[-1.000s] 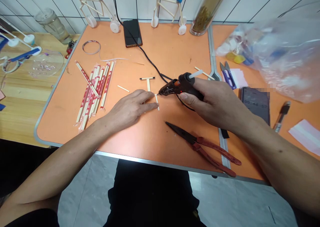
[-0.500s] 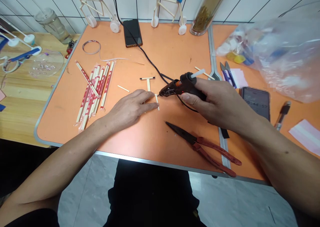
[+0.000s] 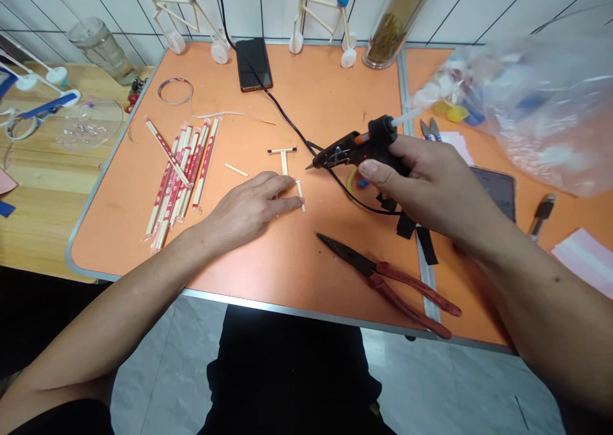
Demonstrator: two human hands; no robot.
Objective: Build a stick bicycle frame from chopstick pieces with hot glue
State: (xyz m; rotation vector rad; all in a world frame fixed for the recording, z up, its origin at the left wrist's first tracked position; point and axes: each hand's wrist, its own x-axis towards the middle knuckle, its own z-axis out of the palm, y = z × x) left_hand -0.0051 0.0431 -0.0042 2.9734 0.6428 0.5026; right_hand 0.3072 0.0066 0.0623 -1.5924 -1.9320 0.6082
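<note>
Two hands share the work: the left hand [image 3: 251, 204] lies low on the desk [image 3: 268, 262], forefinger and thumb parted, the thumb tip at the short stick [image 3: 300, 194] and the forefinger over the T-piece [image 3: 284, 160]; whether its other fingers have hold of anything I cannot tell. The right hand [image 3: 424, 176] is wrapped around the glue gun [image 3: 352, 149], thumb along its side. The short stick lies just beside the T-piece, and the nozzle [image 3: 311, 165] points towards its upper end, a little apart from it.

For a sound joint, steady pressure from the left hand probably matters most: light enough not to slide the short stick, firm enough to hold its angle while any glue sets. A small bead right at the meeting point should serve better than a long smear. A slight twist on lifting away would help break stringing, and the hot tip is best pointed clear of the fingers. The cord [image 3: 287, 123] runs past the glue gun, so its slack could drag on the pieces.
</note>
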